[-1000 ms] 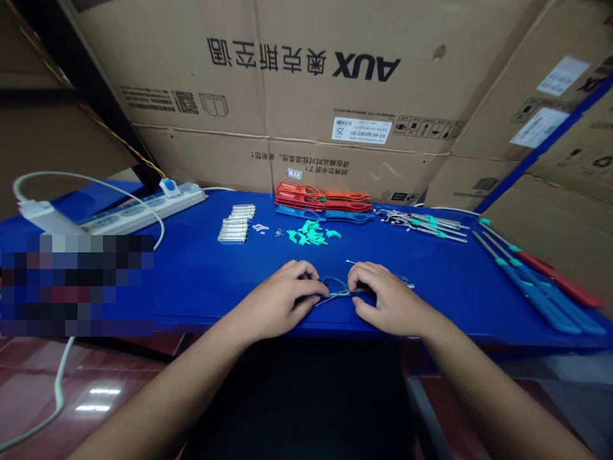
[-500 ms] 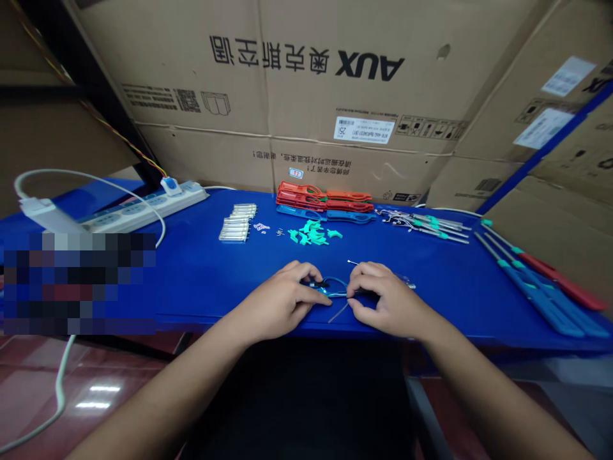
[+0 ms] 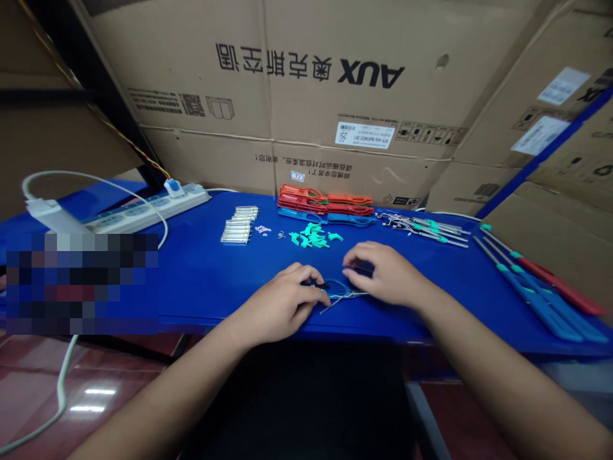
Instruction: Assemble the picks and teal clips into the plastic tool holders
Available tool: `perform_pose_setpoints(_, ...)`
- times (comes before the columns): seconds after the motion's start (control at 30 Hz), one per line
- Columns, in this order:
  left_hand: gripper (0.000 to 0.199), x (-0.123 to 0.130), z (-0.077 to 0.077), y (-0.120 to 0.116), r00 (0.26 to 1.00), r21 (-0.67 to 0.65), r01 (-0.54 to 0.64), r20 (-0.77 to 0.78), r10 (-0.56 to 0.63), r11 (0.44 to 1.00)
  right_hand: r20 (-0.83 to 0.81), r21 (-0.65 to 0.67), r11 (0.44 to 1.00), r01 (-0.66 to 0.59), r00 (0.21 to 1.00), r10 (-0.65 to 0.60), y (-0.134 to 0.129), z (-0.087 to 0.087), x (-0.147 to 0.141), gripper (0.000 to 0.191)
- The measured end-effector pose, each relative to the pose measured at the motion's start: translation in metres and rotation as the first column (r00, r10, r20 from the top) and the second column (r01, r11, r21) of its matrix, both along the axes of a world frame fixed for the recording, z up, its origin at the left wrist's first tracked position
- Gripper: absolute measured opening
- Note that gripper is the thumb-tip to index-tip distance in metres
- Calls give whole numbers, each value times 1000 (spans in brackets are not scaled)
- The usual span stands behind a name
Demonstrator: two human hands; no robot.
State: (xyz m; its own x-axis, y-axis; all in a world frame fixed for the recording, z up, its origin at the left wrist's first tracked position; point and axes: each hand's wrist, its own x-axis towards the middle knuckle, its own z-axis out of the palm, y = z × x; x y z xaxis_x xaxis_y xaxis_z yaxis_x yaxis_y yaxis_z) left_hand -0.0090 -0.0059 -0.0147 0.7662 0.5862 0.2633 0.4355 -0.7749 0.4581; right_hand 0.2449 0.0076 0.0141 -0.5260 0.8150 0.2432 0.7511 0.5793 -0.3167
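Note:
A thin blue looped piece (image 3: 338, 283) with a dark part lies at the table's front, and the fingers of my left hand (image 3: 282, 303) are closed on its left end. A thin grey rod (image 3: 330, 307) crosses it beside those fingertips. My right hand (image 3: 383, 273) is just above and right of the loop, its thumb and forefinger curled almost together; whatever is between them is too small to make out. Behind the hands are green plastic clips (image 3: 313, 236), tiny pink pieces (image 3: 262, 229) and small dark pins (image 3: 281, 235).
Clear tube-like parts (image 3: 236, 230) lie left of the clips. Red and blue handles (image 3: 325, 204) are stacked at the back. Rods with wires (image 3: 438, 231) and long blue-handled tools (image 3: 541, 300) are at right. A white power strip (image 3: 148, 207) with a cable stands left; cardboard (image 3: 306, 89) rises behind.
My right hand has moved up and slightly away from the loop. My left hand has stayed on its left end. The grey rod now lies at a flatter angle.

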Motion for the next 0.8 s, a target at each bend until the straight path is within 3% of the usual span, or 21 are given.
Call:
perform_pose_setpoints(0.17, 35, -1, -3, 1, 1000, 18, -2, 2, 2, 1000, 294, 81, 991, 110, 947, -130, 55, 2, -6, 37)
perform_pose_setpoints(0.3, 33, -1, -1, -2, 999, 50, -17, 33, 15, 999, 373, 40, 991, 127, 918, -133, 80, 1, -13, 30)
perform_pose_setpoints(0.4, 28, -1, 2, -4, 995, 64, -68, 80, 63, 996, 346, 9, 987, 159, 926, -153, 78, 5, -14, 25)
perform_pose_setpoints(0.5, 26, 1, 3, -3, 966, 89, -205, 176, 187, 975, 185, -70, 984, 164, 971, -149, 60, 8, -14, 26)
perform_pose_setpoints(0.6, 38, 5, -2, 1, 926, 164, -319, 262, 271, 933, -192, -246, 967, 60, 975, -109, 36, 9, -18, 15)
perform_pose_setpoints(0.7, 35, 8, -6, 2, 934, 301, -288, 298, 197, 909, -384, -354, 927, -121, 923, -26, 13, 10, -26, 9)
perform_pose_setpoints(0.8, 21, 9, -2, -1, 914, 331, -288, 376, 155, 899, -434, -349, 921, -172, 901, 3, -2, 13, -33, 10)
